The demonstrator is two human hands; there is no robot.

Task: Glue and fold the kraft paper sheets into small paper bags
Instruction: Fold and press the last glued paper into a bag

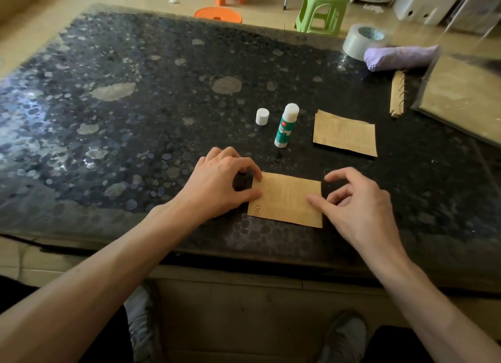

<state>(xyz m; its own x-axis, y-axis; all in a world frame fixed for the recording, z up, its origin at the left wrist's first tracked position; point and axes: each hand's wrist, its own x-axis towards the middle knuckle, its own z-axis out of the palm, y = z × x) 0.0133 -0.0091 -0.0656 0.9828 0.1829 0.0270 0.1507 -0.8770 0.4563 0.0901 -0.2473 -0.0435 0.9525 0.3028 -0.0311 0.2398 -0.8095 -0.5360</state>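
**Steadying the sheet for its first fold**

The sheet [286, 200] lies flat near the front edge of the bench [135, 118], printed side up, right in front of me. My left hand [217, 183] is arched over its left edge, with the forefinger and thumb tips on that edge. I cannot tell whether they nip the paper or only press it down. My right hand [355, 200] has its thumb laid flat on the right part of the sheet. The other fingers are loosely curled above the bench and grip nothing.

The glue stick [286, 127] stands uncapped just beyond the sheet, with its cap [262, 116] beside it. A stack [345, 133] of more sheets waits to the right of the glue.

As I judge it, this bag has hardly begun: I see no crease on the sheet yet.

To do this step well, I should:
- pin one side firmly with the thumb so the paper cannot slide on the smooth bench;
- bring the far edge over so the corners meet squarely;
- check both corners before flattening the fold, then run a fingertip along it from the middle outward;
- keep the glue in a narrow strip along the overlap only, or the bag will stick shut.
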